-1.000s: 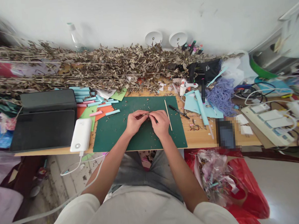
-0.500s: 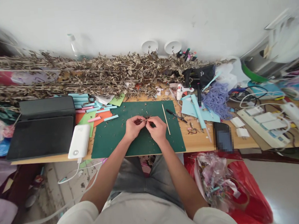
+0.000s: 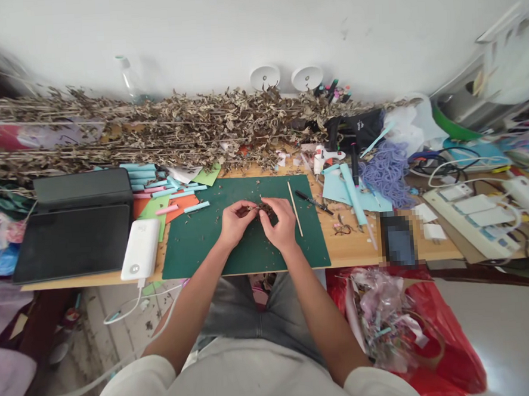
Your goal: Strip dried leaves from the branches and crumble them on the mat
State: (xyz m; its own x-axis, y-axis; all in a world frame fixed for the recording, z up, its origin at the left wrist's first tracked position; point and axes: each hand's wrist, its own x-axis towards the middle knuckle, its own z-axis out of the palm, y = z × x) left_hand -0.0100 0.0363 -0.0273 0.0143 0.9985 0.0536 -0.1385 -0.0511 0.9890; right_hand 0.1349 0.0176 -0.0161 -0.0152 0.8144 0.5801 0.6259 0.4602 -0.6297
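Observation:
Above the green cutting mat point(image 3: 195, 244), my two hands meet near its middle. My left hand point(image 3: 237, 223) is closed, its thumb and forefinger pinching a small piece of dried plant point(image 3: 265, 208). My right hand point(image 3: 280, 222) curls around the other side of the same brown, crumpled piece, partly hiding it. Leaf crumbs lie scattered over the mat. Just right of my right hand lies a thin wooden stick point(image 3: 295, 208), with a black pen point(image 3: 313, 202) beyond it across the mat's edge.
Long bundles of dried stems point(image 3: 224, 120) line the back of the table. At left are a dark tablet case point(image 3: 74, 239), a white power bank point(image 3: 140, 250) and blue paper rolls point(image 3: 140, 174). Rightward lie a glue gun point(image 3: 327, 156), purple yarn point(image 3: 386, 175) and a power strip point(image 3: 476, 221).
My right hand's fingers have spread and shifted slightly around the dried plant, showing more of it. My left hand keeps its pinch. The view has shifted a little.

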